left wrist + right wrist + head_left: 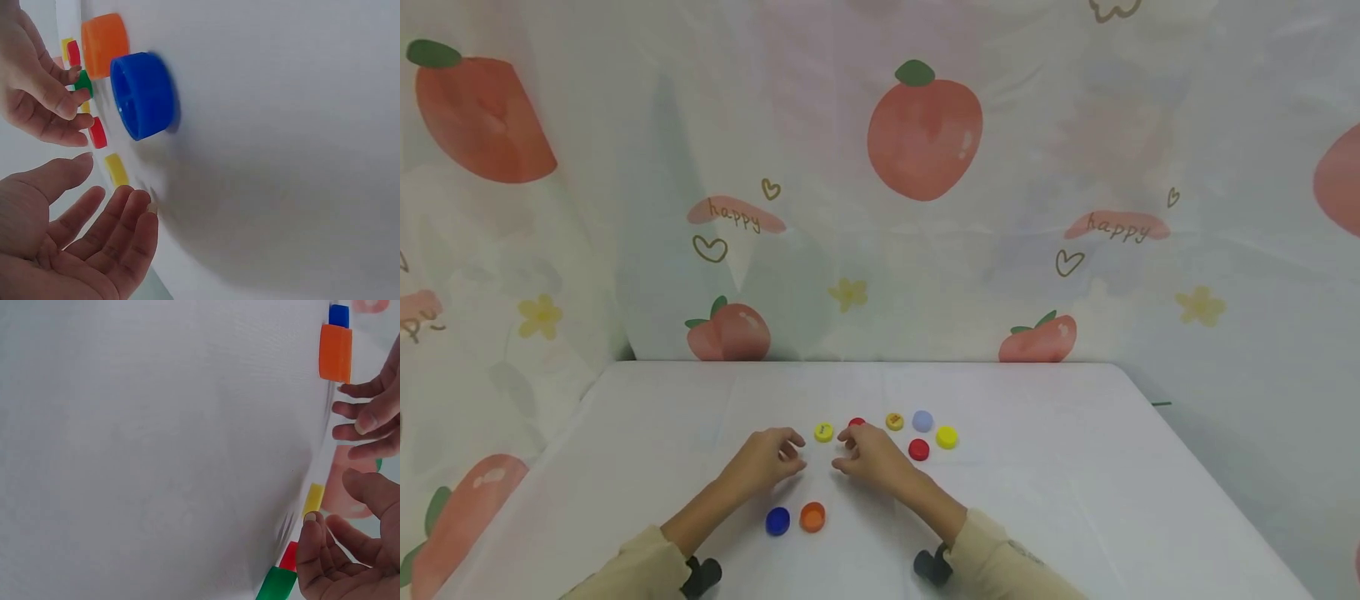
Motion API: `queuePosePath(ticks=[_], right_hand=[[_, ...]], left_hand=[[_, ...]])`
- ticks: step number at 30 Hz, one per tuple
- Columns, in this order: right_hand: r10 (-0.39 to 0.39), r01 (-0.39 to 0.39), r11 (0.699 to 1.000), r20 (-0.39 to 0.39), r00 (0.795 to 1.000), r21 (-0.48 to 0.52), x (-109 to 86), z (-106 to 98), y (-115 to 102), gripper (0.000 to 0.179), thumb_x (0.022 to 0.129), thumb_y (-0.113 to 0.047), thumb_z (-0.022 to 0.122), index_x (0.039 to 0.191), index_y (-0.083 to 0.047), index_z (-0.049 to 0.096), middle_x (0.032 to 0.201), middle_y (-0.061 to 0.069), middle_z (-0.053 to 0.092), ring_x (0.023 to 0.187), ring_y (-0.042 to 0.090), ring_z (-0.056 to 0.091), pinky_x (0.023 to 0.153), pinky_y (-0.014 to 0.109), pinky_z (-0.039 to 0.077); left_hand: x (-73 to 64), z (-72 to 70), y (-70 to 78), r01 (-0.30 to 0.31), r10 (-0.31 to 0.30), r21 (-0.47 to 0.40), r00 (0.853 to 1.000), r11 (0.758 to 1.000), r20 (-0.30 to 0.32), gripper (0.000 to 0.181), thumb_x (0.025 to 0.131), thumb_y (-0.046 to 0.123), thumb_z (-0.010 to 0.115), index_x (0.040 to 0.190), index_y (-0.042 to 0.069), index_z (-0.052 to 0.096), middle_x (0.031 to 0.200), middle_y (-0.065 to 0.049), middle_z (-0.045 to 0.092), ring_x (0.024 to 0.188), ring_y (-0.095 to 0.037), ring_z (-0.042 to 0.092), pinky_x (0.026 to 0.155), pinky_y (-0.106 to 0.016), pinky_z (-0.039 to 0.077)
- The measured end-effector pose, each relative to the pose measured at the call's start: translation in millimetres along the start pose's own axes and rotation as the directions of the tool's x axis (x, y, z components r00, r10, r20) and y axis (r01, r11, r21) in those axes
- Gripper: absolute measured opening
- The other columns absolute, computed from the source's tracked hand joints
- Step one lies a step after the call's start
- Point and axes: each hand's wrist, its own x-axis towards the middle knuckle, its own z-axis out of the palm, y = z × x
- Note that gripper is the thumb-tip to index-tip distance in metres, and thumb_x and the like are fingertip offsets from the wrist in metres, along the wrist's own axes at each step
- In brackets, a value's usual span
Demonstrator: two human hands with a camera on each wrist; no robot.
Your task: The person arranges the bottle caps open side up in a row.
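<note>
With your left hand (pixel 763 458) and right hand (pixel 878 457) apart, gripping nothing, pinch the nearest yellow cap (pixel 823 432) across its rim; it's probably light, stiff plastic.

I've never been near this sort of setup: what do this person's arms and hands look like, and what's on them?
The left hand and right hand are bare, without gloves. The left sleeve and right sleeve are beige. A small, rounded black device shows beside the left cuff, and a similar one by the right.
</note>
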Motion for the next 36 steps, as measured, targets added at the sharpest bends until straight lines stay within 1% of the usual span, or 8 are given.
queuePosePath(ticks=[4, 7, 10, 17, 23, 26, 31, 36], right_hand=[[0.02, -0.02, 1.0, -0.003, 1.0, -0.016, 5.3, 0, -2, 0.036, 0.082, -0.018, 0.075, 0.112, -0.003, 0.062, 0.096, 0.006, 0.063, 0.082, 0.015, 0.058, 0.072, 0.023, 0.051], [0.045, -0.045, 0.999, -0.003, 0.999, -0.017, 8.9, 0, -3, 0.036, 0.083, -0.018, 0.074, 0.113, -0.004, 0.061, 0.094, 0.006, 0.063, 0.083, 0.016, 0.059, 0.072, 0.025, 0.052], [0.065, -0.065, 0.998, 0.001, 0.998, -0.023, 12.1, 1, -3, 0.036, 0.084, -0.02, 0.073, 0.114, -0.005, 0.061, 0.092, 0.004, 0.063, 0.081, 0.015, 0.059, 0.072, 0.025, 0.052], [0.095, -0.094, 0.994, 0.003, 0.996, -0.047, 22.3, 4, 0, 0.035, 0.084, -0.02, 0.072, 0.114, -0.006, 0.061, 0.084, 0.001, 0.063, 0.073, 0.012, 0.058, 0.067, 0.024, 0.051], [0.118, -0.118, 0.992, 0.0, 0.993, -0.042, 28.6, 3, -3, 0.034, 0.085, -0.02, 0.071, 0.114, -0.005, 0.061, 0.08, 0.001, 0.063, 0.069, 0.012, 0.057, 0.065, 0.024, 0.051], [0.112, -0.112, 0.992, 0.0, 0.994, -0.056, 30.5, 3, -4, 0.033, 0.085, -0.018, 0.071, 0.114, -0.005, 0.061, 0.08, 0.001, 0.063, 0.069, 0.012, 0.057, 0.065, 0.024, 0.051], [0.108, -0.107, 0.992, 0.008, 0.994, -0.071, 35.0, 4, -4, 0.033, 0.085, -0.014, 0.071, 0.113, -0.003, 0.06, 0.082, 0.002, 0.063, 0.071, 0.013, 0.057, 0.067, 0.025, 0.051], [0.086, -0.085, 0.992, 0.01, 0.996, -0.088, 39.5, 6, -3, 0.031, 0.085, -0.011, 0.07, 0.112, -0.001, 0.06, 0.077, 0.002, 0.061, 0.068, 0.012, 0.056, 0.063, 0.023, 0.049]], left_hand=[[8.3, -2.1, 1.3, -0.001, 0.001, 0.008, 1.0, 1.0, -0.016, 0.027, 0.081, 0.012, 0.074, 0.105, 0.005, 0.064, 0.084, -0.001, 0.063, 0.076, -0.016, 0.059, 0.06, -0.027, 0.052], [14.7, -3.7, 1.9, -0.005, 0.005, 0.019, 1.0, 1.0, -0.028, 0.027, 0.081, 0.011, 0.074, 0.105, 0.004, 0.065, 0.083, -0.001, 0.063, 0.074, -0.015, 0.059, 0.06, -0.026, 0.052], [19.6, -4.5, 2.1, -0.009, 0.01, 0.026, 0.999, 1.0, -0.032, 0.027, 0.08, 0.01, 0.074, 0.105, 0.004, 0.065, 0.081, -0.001, 0.063, 0.072, -0.015, 0.058, 0.059, -0.026, 0.051], [31.2, -5.8, -2.4, -0.006, 0.007, 0.04, 1.0, 0.999, -0.024, 0.029, 0.081, 0.011, 0.074, 0.107, 0.003, 0.064, 0.081, -0.001, 0.063, 0.07, -0.013, 0.057, 0.06, -0.026, 0.051], [37.0, -8.3, -3.6, 0.021, -0.021, 0.052, 1.0, 0.998, 0.001, 0.028, 0.081, 0.012, 0.075, 0.106, 0.004, 0.065, 0.081, -0.002, 0.063, 0.069, -0.014, 0.057, 0.059, -0.027, 0.05], [39.4, -7.2, -2.7, 0.026, -0.027, 0.053, 1.0, 0.998, 0.01, 0.028, 0.08, 0.012, 0.075, 0.105, 0.003, 0.065, 0.079, -0.002, 0.063, 0.068, -0.014, 0.056, 0.059, -0.027, 0.05], [44.5, -2.8, -1.9, 0.032, -0.033, 0.041, 0.999, 0.999, 0.025, 0.027, 0.08, 0.011, 0.075, 0.105, 0.004, 0.066, 0.079, -0.001, 0.061, 0.068, -0.013, 0.055, 0.062, -0.026, 0.05], [48.9, 2.0, -0.6, 0.015, -0.015, 0.057, 1.0, 0.998, 0.012, 0.027, 0.079, 0.01, 0.075, 0.104, 0.002, 0.066, 0.076, -0.001, 0.059, 0.066, -0.013, 0.053, 0.06, -0.025, 0.048]])
